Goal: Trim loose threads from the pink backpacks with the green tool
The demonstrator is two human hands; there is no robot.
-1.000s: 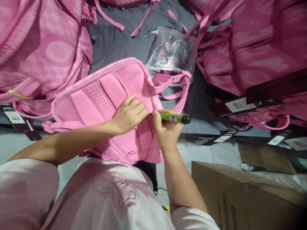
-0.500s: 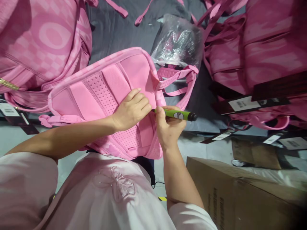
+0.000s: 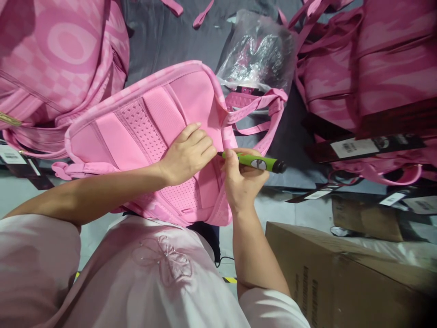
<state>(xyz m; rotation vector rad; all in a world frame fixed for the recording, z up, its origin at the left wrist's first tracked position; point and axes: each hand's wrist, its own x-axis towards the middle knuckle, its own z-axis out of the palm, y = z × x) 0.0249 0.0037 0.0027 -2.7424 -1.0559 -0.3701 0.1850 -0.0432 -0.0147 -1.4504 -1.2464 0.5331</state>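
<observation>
A pink backpack (image 3: pixel 196 102) rests against my body with its padded back panel facing up. My left hand (image 3: pixel 189 155) is closed on that panel, fingers curled against the fabric near its right side; what lies under the fingertips is hidden. In my right hand (image 3: pixel 244 180) is a green marker (image 3: pixel 247 160) with a black end, pinched between thumb and fingers. The marker's dark front end points left, close to my left knuckles at the panel's edge. A pink shoulder strap (image 3: pixel 275 116) loops out beyond the right hand.
Pink backpacks stand at the left (image 3: pixel 71 54) and right (image 3: pixel 327 82), with black hang tags (image 3: pixel 355 146) on the right ones. A clear plastic bag (image 3: pixel 256 50) lies on the dark grey cover (image 3: pixel 164 41). A cardboard box (image 3: pixel 307 259) is at the lower right.
The view has shifted slightly. The marker and right hand appear a little farther right, while the left hand stays on the backpack panel.
</observation>
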